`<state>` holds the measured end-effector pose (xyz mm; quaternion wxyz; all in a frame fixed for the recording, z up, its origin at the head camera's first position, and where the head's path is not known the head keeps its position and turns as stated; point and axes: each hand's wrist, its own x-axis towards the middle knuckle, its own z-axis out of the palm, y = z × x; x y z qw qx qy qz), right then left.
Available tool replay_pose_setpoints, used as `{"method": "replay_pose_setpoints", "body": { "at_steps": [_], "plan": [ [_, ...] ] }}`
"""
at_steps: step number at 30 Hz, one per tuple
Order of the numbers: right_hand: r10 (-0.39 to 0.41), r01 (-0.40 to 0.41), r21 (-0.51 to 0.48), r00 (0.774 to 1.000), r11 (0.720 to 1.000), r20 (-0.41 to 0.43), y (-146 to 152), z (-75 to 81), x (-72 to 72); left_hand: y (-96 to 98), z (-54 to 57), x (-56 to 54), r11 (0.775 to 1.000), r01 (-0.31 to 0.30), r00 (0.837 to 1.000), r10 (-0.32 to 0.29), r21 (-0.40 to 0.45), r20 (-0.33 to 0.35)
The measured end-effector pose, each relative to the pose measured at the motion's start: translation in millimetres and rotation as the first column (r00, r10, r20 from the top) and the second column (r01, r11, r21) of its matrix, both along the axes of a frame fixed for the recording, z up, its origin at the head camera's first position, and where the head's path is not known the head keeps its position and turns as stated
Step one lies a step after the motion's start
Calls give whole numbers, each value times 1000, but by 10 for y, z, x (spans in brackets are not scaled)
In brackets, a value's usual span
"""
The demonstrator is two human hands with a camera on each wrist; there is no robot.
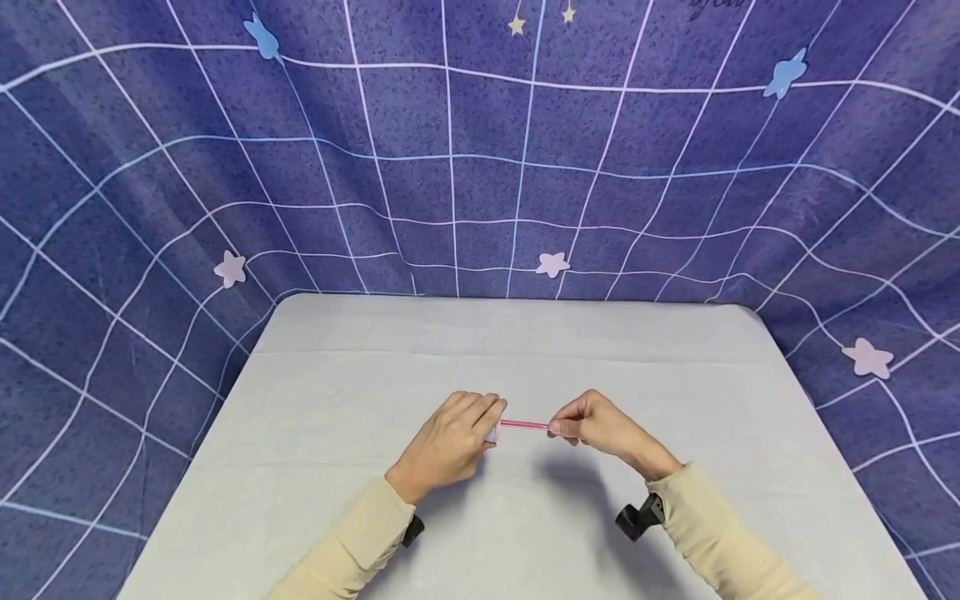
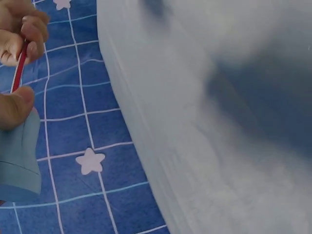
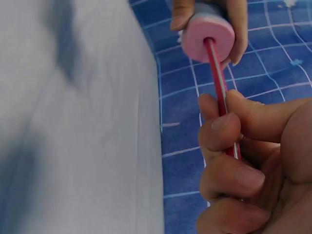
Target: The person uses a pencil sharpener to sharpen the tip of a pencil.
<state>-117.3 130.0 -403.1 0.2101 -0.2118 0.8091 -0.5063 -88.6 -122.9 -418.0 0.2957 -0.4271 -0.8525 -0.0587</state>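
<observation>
My left hand grips a blue-grey pencil sharpener with a round pink end. From the hole in that pink end sticks a red pencil with pale stripes; its far end is hidden inside. The thumb and fingers of my right hand pinch the pencil's outer part. In the head view the pencil lies nearly level between the two hands, and most of the sharpener is covered by the left hand. Both hands are held above the table, casting shadows on it.
A white-covered table spreads beneath the hands. Behind it and at both sides hangs a blue curtain with grid lines and stars. A black wrist camera is attached at the right sleeve.
</observation>
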Motion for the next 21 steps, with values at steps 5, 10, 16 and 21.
{"method": "replay_pose_setpoints", "body": {
  "at_steps": [5,10,16,21],
  "plan": [
    [-37,64,110,972,992,-231,1,-78,81,-3,-43,20,999,-37,996,36,9,80],
    [-89,162,95,847,982,-524,-9,-202,148,-55,21,-19,998,-55,982,49,27,183],
    [-160,187,-64,563,980,-811,-28,-246,119,-104,150,-83,996,-56,968,37,71,247],
    [-181,232,-114,287,966,-941,-64,-253,115,-115,230,-99,994,-46,967,20,95,253]
  ]
}}
